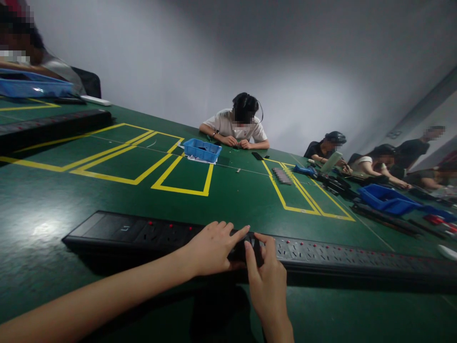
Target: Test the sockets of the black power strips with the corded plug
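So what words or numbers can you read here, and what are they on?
"L1", I think: white marking on the long black socket strip, near its left end.
Faint wall marks, far right: too blurred to read.
Pale specks on the yellow tape: too small to read.

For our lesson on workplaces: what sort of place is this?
Probably an assembly workshop: a long black socket strip with red dots lies on a green tabletop marked with yellow rectangles, and a white-shirted person leans over it near a blue plastic bin.
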Action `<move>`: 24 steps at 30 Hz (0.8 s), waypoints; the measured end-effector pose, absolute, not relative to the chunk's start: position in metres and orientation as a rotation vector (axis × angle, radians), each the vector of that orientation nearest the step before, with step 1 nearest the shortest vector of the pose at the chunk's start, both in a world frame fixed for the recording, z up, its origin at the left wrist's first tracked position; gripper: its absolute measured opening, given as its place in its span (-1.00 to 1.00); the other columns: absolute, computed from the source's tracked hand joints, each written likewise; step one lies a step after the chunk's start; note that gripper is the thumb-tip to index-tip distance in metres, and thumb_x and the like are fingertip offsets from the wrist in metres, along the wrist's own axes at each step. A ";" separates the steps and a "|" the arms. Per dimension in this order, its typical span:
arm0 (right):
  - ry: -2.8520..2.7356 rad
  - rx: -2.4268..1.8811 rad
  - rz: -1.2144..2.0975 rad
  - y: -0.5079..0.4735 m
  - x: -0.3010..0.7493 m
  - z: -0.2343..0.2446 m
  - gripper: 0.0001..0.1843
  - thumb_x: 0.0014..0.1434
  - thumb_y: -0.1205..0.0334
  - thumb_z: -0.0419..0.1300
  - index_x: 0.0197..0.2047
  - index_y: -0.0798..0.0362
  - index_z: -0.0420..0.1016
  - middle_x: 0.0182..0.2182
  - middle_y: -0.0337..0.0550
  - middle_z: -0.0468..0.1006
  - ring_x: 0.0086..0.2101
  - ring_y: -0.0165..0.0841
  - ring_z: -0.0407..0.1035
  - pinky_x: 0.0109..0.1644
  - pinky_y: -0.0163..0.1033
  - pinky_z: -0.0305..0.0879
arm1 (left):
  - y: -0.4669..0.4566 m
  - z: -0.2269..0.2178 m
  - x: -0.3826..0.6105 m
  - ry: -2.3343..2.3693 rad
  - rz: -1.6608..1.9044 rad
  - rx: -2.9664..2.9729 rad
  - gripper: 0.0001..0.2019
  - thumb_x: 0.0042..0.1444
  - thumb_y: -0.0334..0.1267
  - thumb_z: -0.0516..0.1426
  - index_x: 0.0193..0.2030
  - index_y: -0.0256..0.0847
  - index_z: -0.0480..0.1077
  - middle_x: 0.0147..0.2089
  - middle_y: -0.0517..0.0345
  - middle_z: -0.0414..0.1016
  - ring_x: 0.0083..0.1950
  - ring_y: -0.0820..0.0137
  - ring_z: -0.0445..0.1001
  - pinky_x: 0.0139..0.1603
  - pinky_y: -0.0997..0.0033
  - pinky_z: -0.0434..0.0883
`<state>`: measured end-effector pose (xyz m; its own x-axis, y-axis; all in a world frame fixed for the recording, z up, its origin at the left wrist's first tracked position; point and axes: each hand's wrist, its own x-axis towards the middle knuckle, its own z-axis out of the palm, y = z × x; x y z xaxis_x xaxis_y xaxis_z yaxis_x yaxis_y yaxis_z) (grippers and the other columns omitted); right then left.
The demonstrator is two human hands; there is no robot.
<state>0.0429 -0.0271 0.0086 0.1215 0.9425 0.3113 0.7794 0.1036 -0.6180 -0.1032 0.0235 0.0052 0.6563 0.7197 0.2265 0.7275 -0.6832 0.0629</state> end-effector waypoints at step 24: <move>-1.696 -1.683 0.284 -0.028 0.043 0.009 -0.65 0.18 0.00 -0.06 -0.08 0.03 0.26 -0.43 -0.18 0.55 -0.46 -0.31 0.46 -0.47 -0.34 0.23 | 0.024 0.005 -0.103 -1.233 -0.346 -2.824 -0.32 0.05 0.10 -0.02 0.27 -0.16 -0.06 -0.11 -0.05 0.35 -0.14 0.15 0.35 -0.17 0.17 0.27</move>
